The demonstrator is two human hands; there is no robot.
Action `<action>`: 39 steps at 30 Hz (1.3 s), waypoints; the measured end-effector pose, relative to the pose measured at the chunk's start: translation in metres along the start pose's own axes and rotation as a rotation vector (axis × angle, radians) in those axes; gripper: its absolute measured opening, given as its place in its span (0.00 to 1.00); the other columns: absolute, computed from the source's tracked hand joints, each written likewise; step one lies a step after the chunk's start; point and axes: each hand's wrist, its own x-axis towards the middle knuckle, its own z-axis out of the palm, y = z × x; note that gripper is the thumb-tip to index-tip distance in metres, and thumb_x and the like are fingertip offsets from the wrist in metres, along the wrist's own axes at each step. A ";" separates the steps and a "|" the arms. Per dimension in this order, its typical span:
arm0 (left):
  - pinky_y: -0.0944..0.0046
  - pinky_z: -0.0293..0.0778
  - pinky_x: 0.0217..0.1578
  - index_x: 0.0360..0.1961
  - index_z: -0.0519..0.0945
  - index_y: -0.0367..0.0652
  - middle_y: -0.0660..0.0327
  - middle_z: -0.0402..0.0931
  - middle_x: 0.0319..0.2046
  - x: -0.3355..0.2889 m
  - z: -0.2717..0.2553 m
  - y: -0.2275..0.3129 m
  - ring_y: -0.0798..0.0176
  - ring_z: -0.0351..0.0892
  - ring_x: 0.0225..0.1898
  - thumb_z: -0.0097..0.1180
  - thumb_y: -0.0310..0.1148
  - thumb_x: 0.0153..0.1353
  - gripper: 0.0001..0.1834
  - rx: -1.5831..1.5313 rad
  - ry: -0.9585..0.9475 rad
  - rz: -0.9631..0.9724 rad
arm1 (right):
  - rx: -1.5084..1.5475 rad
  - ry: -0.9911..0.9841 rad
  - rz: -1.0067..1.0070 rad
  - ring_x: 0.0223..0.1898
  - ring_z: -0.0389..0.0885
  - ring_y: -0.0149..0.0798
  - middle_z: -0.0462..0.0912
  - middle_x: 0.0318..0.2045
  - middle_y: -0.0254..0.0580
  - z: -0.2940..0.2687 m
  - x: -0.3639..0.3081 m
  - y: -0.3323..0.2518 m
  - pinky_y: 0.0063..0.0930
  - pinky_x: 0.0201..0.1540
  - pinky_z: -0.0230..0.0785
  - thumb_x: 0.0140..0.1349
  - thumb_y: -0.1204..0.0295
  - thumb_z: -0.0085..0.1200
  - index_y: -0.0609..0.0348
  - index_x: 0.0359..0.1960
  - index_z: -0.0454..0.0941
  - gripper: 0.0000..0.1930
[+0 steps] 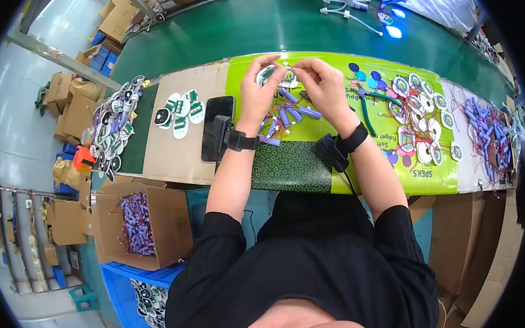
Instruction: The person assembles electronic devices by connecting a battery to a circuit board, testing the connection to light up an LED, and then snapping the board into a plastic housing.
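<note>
My left hand (260, 92) holds a small round white and green circuit board (266, 74) up over the bench. My right hand (326, 84) pinches a thin wire or small part (289, 66) at the board's right edge. Both wrists wear black bands with small black devices. Under the hands lie several purple cylindrical battery cells with red wires (289, 112) on a lime green sheet (369, 169). A dark green patterned mat (292, 165) lies just in front of them.
A black phone (217, 126) lies left of my left wrist. Round boards (179, 115) sit further left, more boards with wires (419, 119) on the right beside green-handled cutters (366, 110). A cardboard box of purple cells (135, 222) stands at lower left. A green conveyor belt (270, 22) runs behind.
</note>
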 end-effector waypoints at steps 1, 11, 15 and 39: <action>0.68 0.76 0.37 0.51 0.72 0.40 0.56 0.77 0.39 0.000 0.000 0.005 0.62 0.79 0.40 0.51 0.38 0.63 0.18 -0.144 0.053 -0.048 | 0.009 0.003 -0.007 0.21 0.74 0.26 0.80 0.23 0.38 0.001 -0.001 0.001 0.20 0.24 0.66 0.56 0.73 0.57 0.63 0.33 0.77 0.06; 0.69 0.75 0.31 0.42 0.75 0.35 0.54 0.79 0.33 0.002 0.005 0.014 0.65 0.80 0.32 0.38 0.46 0.67 0.23 -0.636 0.198 -0.312 | 0.044 -0.025 -0.085 0.18 0.67 0.24 0.75 0.22 0.35 0.021 -0.011 -0.007 0.20 0.21 0.61 0.55 0.76 0.56 0.63 0.31 0.75 0.05; 0.74 0.70 0.28 0.44 0.73 0.38 0.64 0.75 0.29 0.001 0.001 0.006 0.74 0.73 0.29 0.35 0.45 0.69 0.21 -0.614 0.140 -0.273 | 0.014 -0.022 -0.088 0.19 0.69 0.27 0.73 0.22 0.37 0.026 -0.013 -0.010 0.20 0.22 0.63 0.54 0.77 0.56 0.63 0.31 0.74 0.05; 0.73 0.66 0.48 0.51 0.70 0.38 0.62 0.70 0.46 0.000 -0.004 0.003 0.73 0.68 0.47 0.47 0.25 0.60 0.17 -0.052 -0.019 -0.030 | -0.202 0.056 -0.217 0.23 0.77 0.43 0.76 0.24 0.43 0.010 -0.007 -0.008 0.30 0.25 0.69 0.53 0.77 0.56 0.61 0.27 0.73 0.04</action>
